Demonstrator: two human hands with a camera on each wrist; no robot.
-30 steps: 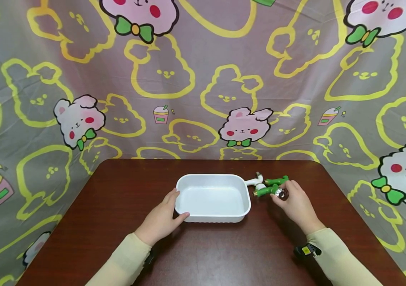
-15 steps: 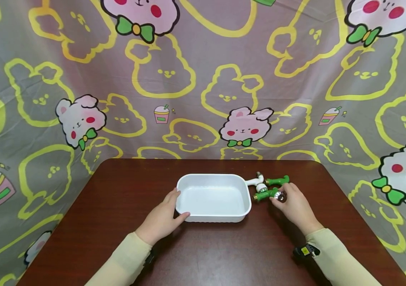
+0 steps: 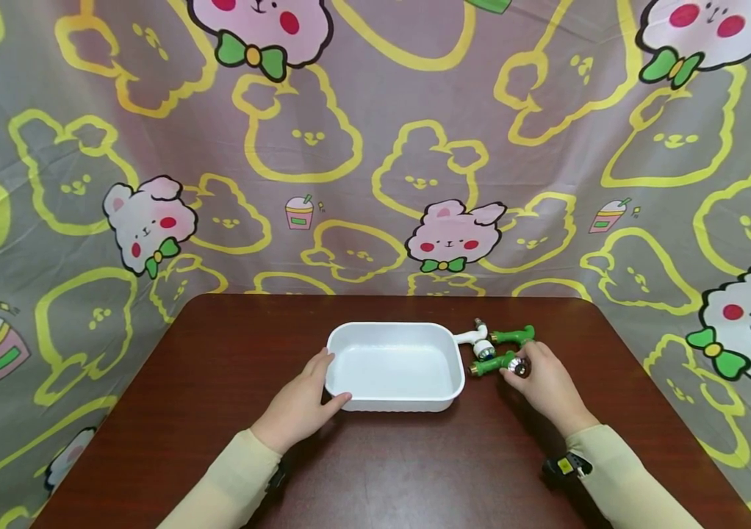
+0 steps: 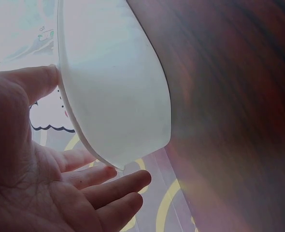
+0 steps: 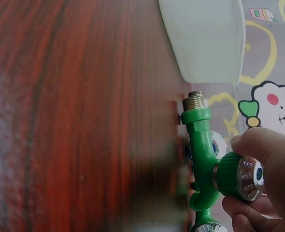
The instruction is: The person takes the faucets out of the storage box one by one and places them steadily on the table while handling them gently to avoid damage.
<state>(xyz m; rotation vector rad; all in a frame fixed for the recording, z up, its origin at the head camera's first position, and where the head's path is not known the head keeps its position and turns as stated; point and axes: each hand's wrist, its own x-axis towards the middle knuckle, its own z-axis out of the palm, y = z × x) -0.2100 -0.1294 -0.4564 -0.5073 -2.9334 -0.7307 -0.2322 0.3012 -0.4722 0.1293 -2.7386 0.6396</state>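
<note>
A white rectangular basin (image 3: 394, 403) stands on the brown table. My left hand (image 3: 297, 408) is at its left end, the thumb touching the rim and the fingers extended along the side, as the left wrist view shows. With thumb and fingers, my right hand (image 3: 550, 382) pinches the silver-and-green knob (image 5: 239, 179) of a green tap (image 3: 489, 365) whose brass threaded end points left towards the basin. Whether this tap fully rests on the table is hard to tell. Just behind it lie a white tap (image 3: 473, 336) and another green tap (image 3: 511, 335).
The table (image 3: 389, 470) is dark reddish-brown wood. A grey cartoon-printed curtain (image 3: 349, 162) hangs behind it and along both sides. The white tap's end is close to the basin's right wall.
My right hand has brought the green tap slightly down and nearer to me, uncovering more of the white tap behind it. The left hand and basin hold their place.
</note>
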